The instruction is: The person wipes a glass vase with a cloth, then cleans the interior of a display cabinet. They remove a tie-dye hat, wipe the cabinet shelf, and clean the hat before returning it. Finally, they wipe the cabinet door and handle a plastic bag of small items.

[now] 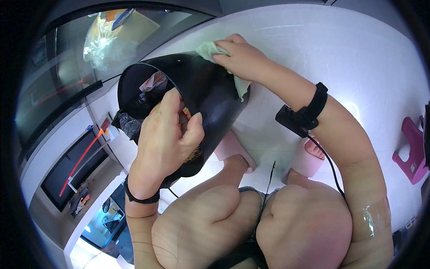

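Note:
A black trash bin lies tilted before me, its mouth facing left. My left hand grips the rim of its mouth, the thumb on the outer wall and the fingers inside. On the bin's far side, my right hand presses a pale green cloth against the wall near the base. One corner of the cloth hangs down over the bin. Inside the mouth are crumpled wrappers and a dark plastic bag, which bulges out over the rim.
White glossy floor surrounds the bin. Pink slippers are on my feet. A magenta plastic stool stands at the right. At the upper left, a dark glass-fronted cabinet runs close to the bin. A cable trails from a device on my right forearm.

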Demonstrator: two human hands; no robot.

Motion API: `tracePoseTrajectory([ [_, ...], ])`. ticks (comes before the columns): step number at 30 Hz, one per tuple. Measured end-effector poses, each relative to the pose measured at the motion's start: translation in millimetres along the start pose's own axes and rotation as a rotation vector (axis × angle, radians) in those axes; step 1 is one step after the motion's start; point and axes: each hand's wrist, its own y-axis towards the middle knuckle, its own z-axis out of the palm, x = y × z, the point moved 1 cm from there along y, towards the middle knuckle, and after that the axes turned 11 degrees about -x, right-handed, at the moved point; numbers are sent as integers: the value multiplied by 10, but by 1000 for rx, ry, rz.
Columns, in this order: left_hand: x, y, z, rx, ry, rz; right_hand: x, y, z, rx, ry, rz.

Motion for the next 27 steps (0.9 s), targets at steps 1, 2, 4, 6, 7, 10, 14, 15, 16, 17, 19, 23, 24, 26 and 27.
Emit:
tracePoseTrajectory([
  [1, 14, -7, -2, -9, 14, 44, -83, -23, 13, 2, -17, 29],
  [2, 36, -38, 2, 0, 5, 29, -162, -45, 24, 16, -33, 65],
  [4, 83, -116, 3, 24, 19, 18, -250, -93, 51, 51, -51, 110],
  [6, 64, -143, -43, 59, 89, 57, -300, -137, 68, 88, -67, 140],
  [7, 52, -154, -73, 80, 138, 89, -308, -155, 72, 109, -75, 149],
  [10, 274, -231, -161, 164, 268, 169, -290, -226, 75, 99, -47, 149],
  [14, 431, -305, -272, 153, 367, 267, -168, -325, 82, 45, 14, 101],
  [15, 458, -315, -285, 146, 384, 274, -116, -345, 75, 19, 33, 80],
  [16, 467, -319, -293, 152, 373, 285, -52, -365, 58, -8, 52, 59],
  [17, 461, -312, -295, 150, 374, 286, 18, -387, 35, -36, 70, 39],
  [19, 427, -279, -286, 145, 377, 284, 209, -433, -32, -131, 106, -101],
  [23, 401, -171, -201, 60, 315, 276, 596, -517, -120, -326, 192, -518],
  [24, 400, -162, -178, 33, 300, 298, 707, -547, -149, -322, 200, -595],
  [26, 451, -159, -175, 41, 310, 359, 891, -582, -181, -313, 216, -748],
  [27, 455, -150, -152, 25, 313, 352, 906, -567, -161, -335, 218, -749],
])
